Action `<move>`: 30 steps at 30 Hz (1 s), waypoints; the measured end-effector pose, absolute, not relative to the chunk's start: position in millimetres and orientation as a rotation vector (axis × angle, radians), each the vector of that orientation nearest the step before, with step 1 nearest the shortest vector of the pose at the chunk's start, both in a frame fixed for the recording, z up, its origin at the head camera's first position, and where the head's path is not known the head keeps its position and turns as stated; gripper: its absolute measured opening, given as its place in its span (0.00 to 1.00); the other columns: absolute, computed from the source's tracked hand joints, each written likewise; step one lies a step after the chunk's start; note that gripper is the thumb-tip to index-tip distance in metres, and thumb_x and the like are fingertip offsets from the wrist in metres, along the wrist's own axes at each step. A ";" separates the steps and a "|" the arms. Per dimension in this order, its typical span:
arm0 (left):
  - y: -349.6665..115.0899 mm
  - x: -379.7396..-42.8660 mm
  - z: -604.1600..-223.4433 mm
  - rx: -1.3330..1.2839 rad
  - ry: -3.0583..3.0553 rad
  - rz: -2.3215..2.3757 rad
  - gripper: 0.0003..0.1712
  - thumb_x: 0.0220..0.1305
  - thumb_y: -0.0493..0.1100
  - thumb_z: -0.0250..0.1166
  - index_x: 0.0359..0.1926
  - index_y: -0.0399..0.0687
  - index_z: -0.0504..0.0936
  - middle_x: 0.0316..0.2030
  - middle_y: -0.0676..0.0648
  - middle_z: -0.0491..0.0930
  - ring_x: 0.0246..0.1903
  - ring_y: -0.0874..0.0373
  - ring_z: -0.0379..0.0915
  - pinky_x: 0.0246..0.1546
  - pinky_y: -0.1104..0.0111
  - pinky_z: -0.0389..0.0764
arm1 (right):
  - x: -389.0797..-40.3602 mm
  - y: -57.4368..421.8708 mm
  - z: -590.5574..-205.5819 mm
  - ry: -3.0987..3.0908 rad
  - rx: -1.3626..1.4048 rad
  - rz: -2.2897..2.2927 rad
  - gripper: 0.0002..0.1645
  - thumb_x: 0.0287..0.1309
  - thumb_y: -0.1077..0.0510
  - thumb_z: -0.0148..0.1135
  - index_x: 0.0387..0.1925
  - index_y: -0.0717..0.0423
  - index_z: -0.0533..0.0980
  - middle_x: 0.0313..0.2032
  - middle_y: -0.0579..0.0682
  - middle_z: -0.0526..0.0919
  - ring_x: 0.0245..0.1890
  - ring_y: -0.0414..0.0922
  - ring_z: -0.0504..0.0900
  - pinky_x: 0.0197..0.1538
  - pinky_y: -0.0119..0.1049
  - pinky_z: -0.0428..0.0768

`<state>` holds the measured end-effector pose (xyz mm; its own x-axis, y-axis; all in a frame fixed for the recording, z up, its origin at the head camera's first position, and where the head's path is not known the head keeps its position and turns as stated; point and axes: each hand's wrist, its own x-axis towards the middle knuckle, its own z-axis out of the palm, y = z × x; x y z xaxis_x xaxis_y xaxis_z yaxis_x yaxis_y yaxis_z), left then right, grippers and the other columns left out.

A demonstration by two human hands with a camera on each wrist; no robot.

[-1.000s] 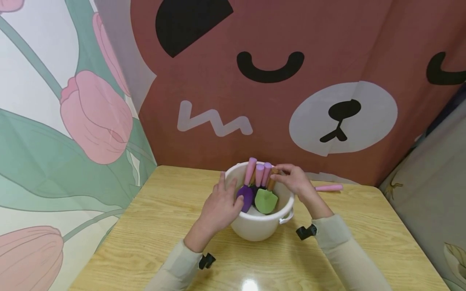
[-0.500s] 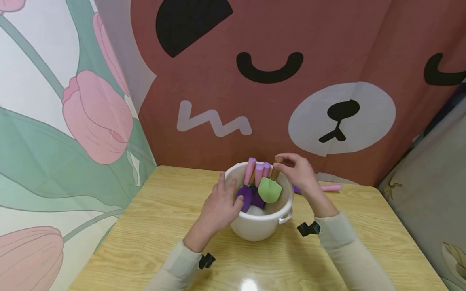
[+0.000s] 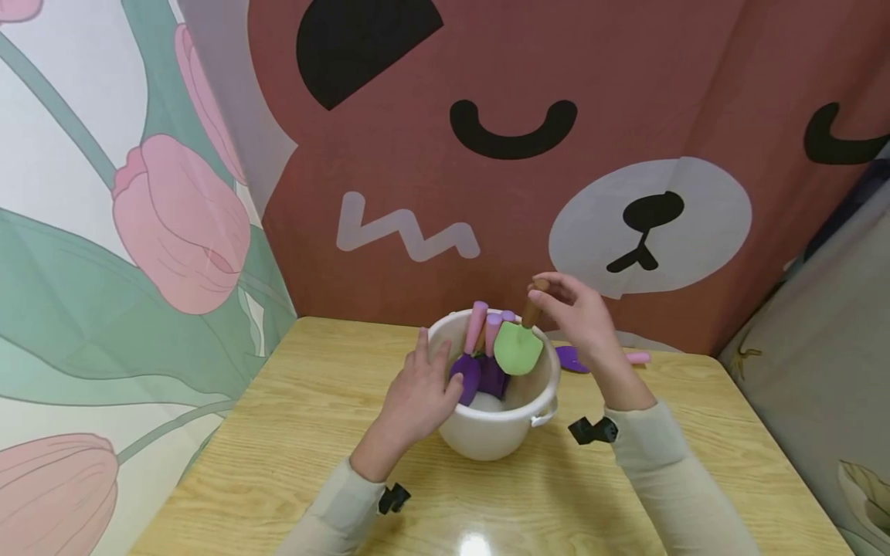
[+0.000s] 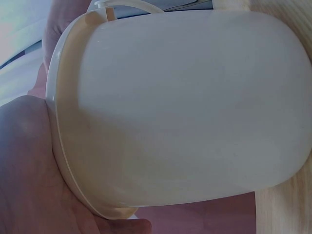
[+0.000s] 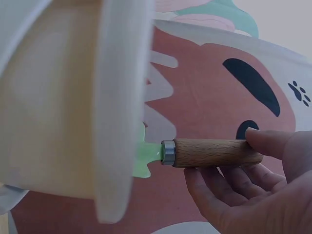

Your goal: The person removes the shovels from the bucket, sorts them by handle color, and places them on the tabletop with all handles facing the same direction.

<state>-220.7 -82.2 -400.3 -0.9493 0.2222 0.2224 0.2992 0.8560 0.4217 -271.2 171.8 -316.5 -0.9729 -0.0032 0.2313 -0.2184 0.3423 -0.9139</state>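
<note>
A green shovel [image 3: 518, 349] with a wooden handle [image 5: 214, 152] hangs tilted over the far right part of a white bucket [image 3: 485, 436]. My right hand [image 3: 582, 320] pinches the end of that handle between thumb and fingers. In the right wrist view the bucket's rim hides most of the green blade. My left hand [image 3: 415, 398] rests over the bucket's left rim, fingers spread and nearly straight, palm against the edge in the left wrist view. Inside the bucket stand several tools with pink handles [image 3: 476, 326]; a rounded purple head [image 3: 466, 378] shows among them.
On the wooden table [image 3: 313, 432], right of the bucket, lies a purple-headed tool [image 3: 572, 359] with a pink handle, partly behind my right wrist. The bucket's handle joint [image 3: 545, 417] sticks out at the right. A brown bear-print cloth [image 3: 389, 286] hangs behind the table.
My right hand has lifted the green shovel upward and slightly right, so its blade has risen from inside the bucket. The left hand has stayed on the rim.
</note>
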 end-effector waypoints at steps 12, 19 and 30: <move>-81.8 -219.9 -399.2 -0.410 -2.866 -0.710 0.39 0.72 0.61 0.48 0.77 0.47 0.62 0.79 0.32 0.43 0.71 0.37 0.59 0.57 0.45 0.75 | -268.9 185.3 -304.4 -1.932 0.172 2.342 0.26 0.67 0.51 0.65 0.62 0.55 0.72 0.53 0.56 0.82 0.50 0.46 0.87 0.50 0.38 0.84; -81.3 -220.0 -399.3 -0.412 -2.849 -0.698 0.39 0.72 0.61 0.48 0.76 0.46 0.63 0.78 0.31 0.45 0.70 0.37 0.60 0.57 0.45 0.76 | -269.8 197.6 -306.3 -1.451 0.092 2.786 0.13 0.67 0.59 0.64 0.51 0.54 0.77 0.43 0.53 0.87 0.47 0.49 0.88 0.49 0.46 0.85; -80.9 -219.3 -398.4 -0.407 -2.849 -0.709 0.39 0.72 0.60 0.48 0.77 0.46 0.63 0.78 0.31 0.44 0.70 0.36 0.59 0.57 0.44 0.75 | -267.8 209.8 -315.3 -1.117 -0.047 3.022 0.07 0.69 0.61 0.61 0.46 0.52 0.76 0.38 0.54 0.88 0.51 0.53 0.86 0.53 0.53 0.82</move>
